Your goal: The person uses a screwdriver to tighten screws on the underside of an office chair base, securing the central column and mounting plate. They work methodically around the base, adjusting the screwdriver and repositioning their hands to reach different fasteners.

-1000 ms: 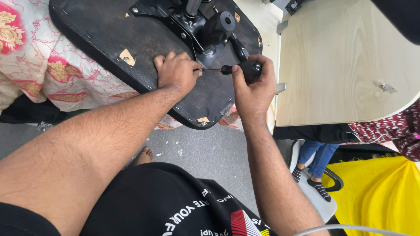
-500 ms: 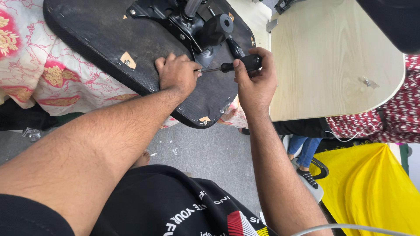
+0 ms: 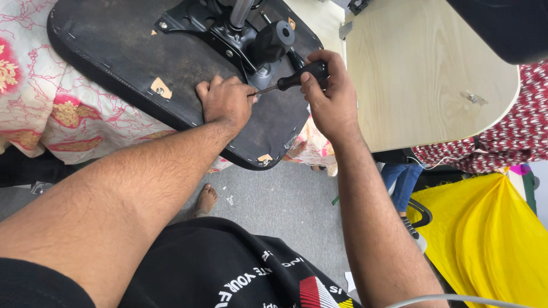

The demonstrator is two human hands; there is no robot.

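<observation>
Gripping a black-handled screwdriver (image 3: 288, 81), right hand (image 3: 330, 97) has its grip clamped on the handle, tip aimed left at the metal mechanism (image 3: 228, 31) bolted on the upturned black chair seat (image 3: 120, 63). Left hand (image 3: 225, 102) pressed on the seat underside, fingers curled together beside the screwdriver tip; cannot tell if it pinches anything. Seat lies on floral cloth (image 3: 51, 108), pale wooden surface (image 3: 422, 63) at far right, yellow fabric (image 3: 485, 239) near right.

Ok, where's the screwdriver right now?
In the head view, upper middle: the right hand grips the screwdriver, its tip by the left hand on the upturned chair seat.
</observation>
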